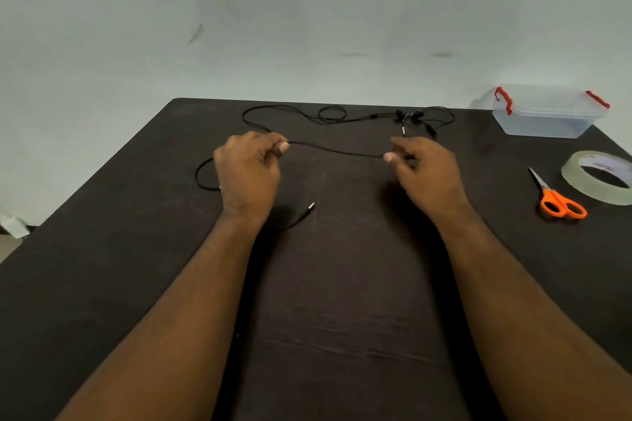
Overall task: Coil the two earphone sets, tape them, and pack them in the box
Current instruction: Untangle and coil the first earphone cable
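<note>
A black earphone cable (337,149) stretches between my two hands above the dark table (342,284). My left hand (248,173) pinches it at the left end of the span, and my right hand (422,169) pinches it at the right end. The cable's metal jack plug (310,206) lies on the table below my left hand. More black cable loops (328,113) lie at the table's far edge, with the earbuds (408,116) tangled together there. I cannot tell the two sets apart in that tangle.
A clear plastic box (547,120) with a lid and red clips stands at the far right corner. A roll of clear tape (600,176) lies at the right edge, with orange-handled scissors (559,200) just left of it. A pale wall rises behind the table.
</note>
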Action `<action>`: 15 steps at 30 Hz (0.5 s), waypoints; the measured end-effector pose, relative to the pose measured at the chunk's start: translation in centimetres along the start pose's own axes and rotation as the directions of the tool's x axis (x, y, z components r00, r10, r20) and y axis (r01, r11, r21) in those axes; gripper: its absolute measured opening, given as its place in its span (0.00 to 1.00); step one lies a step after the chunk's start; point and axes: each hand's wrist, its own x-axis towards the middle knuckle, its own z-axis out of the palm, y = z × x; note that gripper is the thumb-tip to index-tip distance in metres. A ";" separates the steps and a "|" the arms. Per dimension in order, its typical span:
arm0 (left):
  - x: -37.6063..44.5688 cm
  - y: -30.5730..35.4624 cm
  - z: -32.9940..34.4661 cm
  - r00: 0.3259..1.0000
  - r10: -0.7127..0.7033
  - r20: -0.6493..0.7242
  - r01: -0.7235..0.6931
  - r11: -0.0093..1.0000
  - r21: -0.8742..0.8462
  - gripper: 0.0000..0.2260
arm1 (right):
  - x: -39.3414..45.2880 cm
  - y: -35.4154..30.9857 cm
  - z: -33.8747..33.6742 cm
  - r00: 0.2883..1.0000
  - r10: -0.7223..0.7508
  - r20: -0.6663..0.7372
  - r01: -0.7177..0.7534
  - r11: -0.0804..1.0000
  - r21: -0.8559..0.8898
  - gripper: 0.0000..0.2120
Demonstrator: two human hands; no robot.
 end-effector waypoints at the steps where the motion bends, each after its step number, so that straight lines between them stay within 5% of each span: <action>1: -0.1 0.6 0.2 0.999 0.027 0.029 -0.027 1.000 -0.001 0.06 | -0.1 -0.5 0.3 0.999 -0.038 0.038 0.044 0.985 -0.164 0.26; 3: -0.3 1.8 0.7 0.992 0.079 0.098 -0.078 0.997 -0.006 0.06 | -0.5 -2.3 0.8 0.977 -0.205 0.049 0.210 0.925 -0.317 0.35; 6: -0.7 3.4 1.5 0.959 0.186 0.212 -0.184 0.982 -0.030 0.05 | -1.5 -4.9 1.9 0.909 -0.401 0.115 0.411 0.908 -0.084 0.32; 10: -1.5 4.1 2.0 0.934 0.252 0.253 -0.256 0.966 -0.017 0.06 | -1.9 -5.5 2.1 0.930 -0.329 0.162 0.252 0.895 0.368 0.27; 15: -2.0 4.0 1.8 0.953 0.242 0.180 -0.256 0.965 0.058 0.04 | -1.8 -5.0 1.9 0.960 -0.237 0.147 0.149 0.880 0.450 0.23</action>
